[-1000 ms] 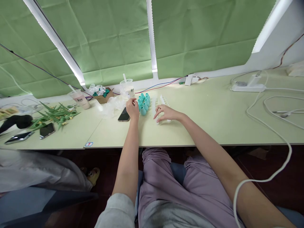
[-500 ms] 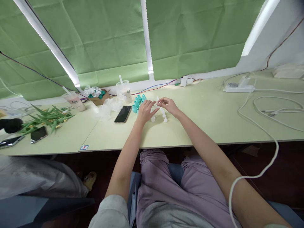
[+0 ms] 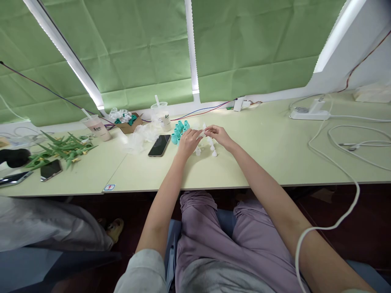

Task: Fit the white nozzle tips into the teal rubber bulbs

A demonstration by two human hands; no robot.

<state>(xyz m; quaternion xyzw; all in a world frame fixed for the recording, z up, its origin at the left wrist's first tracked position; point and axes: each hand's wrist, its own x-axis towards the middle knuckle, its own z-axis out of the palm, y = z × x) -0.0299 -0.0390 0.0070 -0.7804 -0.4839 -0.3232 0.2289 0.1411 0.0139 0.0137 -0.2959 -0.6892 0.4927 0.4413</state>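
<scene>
My left hand and my right hand meet over the table, fingertips closed on a small white piece between them. My fingers partly cover it, so its exact shape is unclear. Just left of my left hand stand several small turquoise vase-shaped pieces, some hidden behind its fingers. Under and in front of my hands, several small white knobbed pieces stand in loose rows on the tabletop.
A black phone lies left of the turquoise pieces, beside crumpled clear plastic. Behind are a cup and a cardboard box. Artificial green leaves lie farther left. A power strip and white cable occupy the right side.
My left thumb has risen toward the fingertips, and both hands have drawn closer around the small white piece. The view has shifted slightly.
</scene>
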